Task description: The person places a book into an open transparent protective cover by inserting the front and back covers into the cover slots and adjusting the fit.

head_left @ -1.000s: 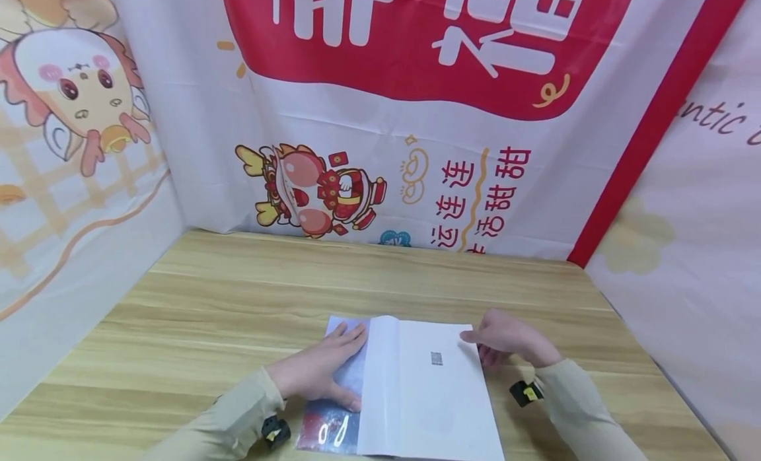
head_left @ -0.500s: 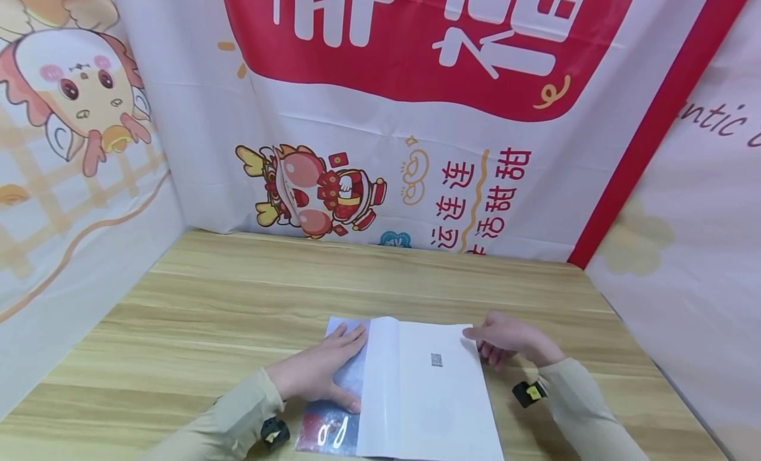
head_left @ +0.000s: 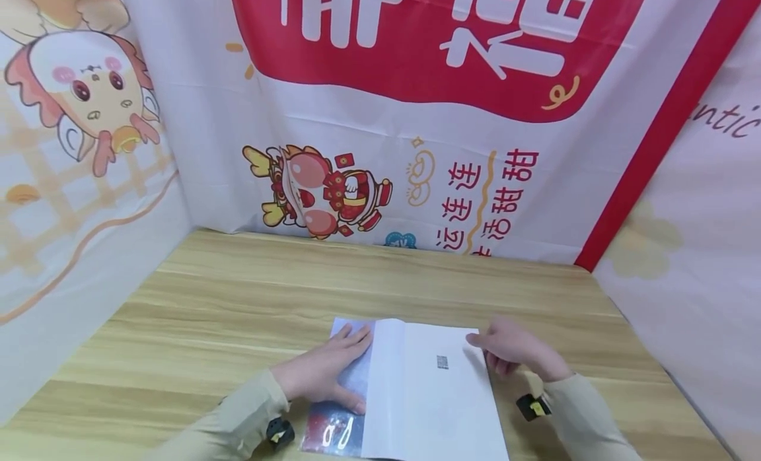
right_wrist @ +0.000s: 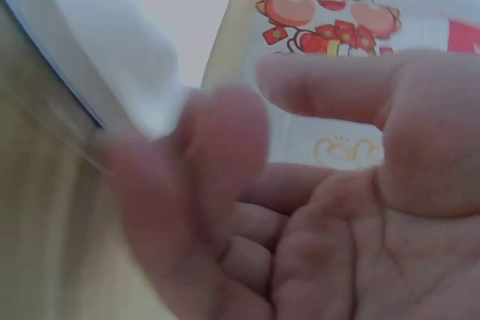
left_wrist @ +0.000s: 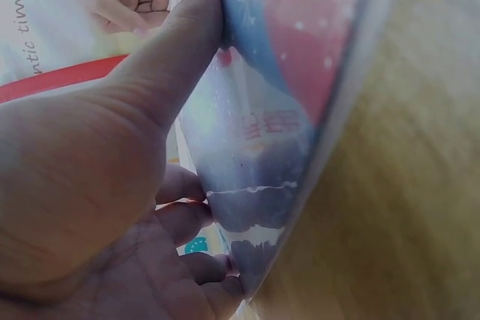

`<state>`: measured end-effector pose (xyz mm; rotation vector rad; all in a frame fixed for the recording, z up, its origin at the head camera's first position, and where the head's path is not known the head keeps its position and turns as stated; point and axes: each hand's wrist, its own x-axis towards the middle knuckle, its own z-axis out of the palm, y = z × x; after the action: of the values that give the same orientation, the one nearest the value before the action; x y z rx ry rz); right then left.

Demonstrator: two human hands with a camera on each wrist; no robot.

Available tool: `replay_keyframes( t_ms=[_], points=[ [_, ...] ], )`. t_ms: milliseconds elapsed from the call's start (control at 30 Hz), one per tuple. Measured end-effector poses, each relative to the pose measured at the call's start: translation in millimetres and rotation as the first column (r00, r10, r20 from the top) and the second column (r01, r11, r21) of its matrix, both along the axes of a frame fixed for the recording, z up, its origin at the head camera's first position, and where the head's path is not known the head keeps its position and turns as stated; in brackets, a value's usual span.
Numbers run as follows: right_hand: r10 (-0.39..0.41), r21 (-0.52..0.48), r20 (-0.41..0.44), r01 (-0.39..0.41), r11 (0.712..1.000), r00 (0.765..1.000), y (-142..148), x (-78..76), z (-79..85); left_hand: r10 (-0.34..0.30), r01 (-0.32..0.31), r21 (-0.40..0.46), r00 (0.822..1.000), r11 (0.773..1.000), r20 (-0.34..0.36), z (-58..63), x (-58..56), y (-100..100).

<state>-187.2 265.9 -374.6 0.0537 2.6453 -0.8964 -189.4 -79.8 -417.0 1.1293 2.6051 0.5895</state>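
An open book point(head_left: 448, 401) lies near the table's front edge, with a white right page that bears a small printed code point(head_left: 442, 362). Its left side shows a glossy, colourful cover point(head_left: 335, 429) and a white, raised fold beside it. My left hand point(head_left: 327, 368) rests spread on that cover, fingers and thumb apart. At the right page's upper outer edge is my right hand point(head_left: 520, 350), its thumb by the corner. The right wrist view shows loosely bent fingers point(right_wrist: 225, 140) close to the page edge, blurred, with a gap to the thumb.
The wood-grain table point(head_left: 285, 276) reaches back to a white cloth point(head_left: 357, 117) with a red panel and cartoon prints. More printed cloth hangs at the left and right sides. Small black devices point(head_left: 279, 432) sit at both wrists.
The head view has shifted slightly, so everything appears a little further right. My left hand stays on the cover. The right hand's fingers have shifted slightly at the page edge.
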Motion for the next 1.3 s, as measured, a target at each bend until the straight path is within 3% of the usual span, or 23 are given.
replay_keyframes(
  t_ms=[167,267,633,867,1033,1300],
  points=[
    [-0.035,-0.198,0.066,0.047,0.979,0.997,16.8,-1.8,-6.2,0.006,-0.006,-0.002,1.000,1.000,-0.005,-0.6,0.1,0.9],
    [-0.037,-0.258,0.101,0.062,0.964,0.994,21.6,-3.7,-9.4,0.004,-0.004,-0.002,1.000,1.000,-0.007,-0.6,-0.1,0.2],
    [-0.076,-0.160,0.099,0.091,0.983,0.992,20.2,-6.0,-15.6,-0.007,0.007,0.012,1.000,1.000,-0.006,-0.8,0.7,-0.9],
    [0.017,-0.080,0.087,-0.010,0.997,0.996,14.2,-1.6,-16.7,-0.017,0.017,0.017,1.000,1.000,-0.007,0.4,0.6,0.6],
    [0.013,-0.082,0.095,-0.005,0.997,0.995,11.0,3.6,-13.0,-0.017,0.017,0.006,1.000,1.000,-0.011,0.0,-0.5,2.0],
    [-0.034,0.026,-0.027,0.035,0.999,0.999,-2.5,10.9,-5.7,-0.014,0.014,0.004,1.000,1.000,-0.004,-0.7,-1.9,2.8]
  ],
)
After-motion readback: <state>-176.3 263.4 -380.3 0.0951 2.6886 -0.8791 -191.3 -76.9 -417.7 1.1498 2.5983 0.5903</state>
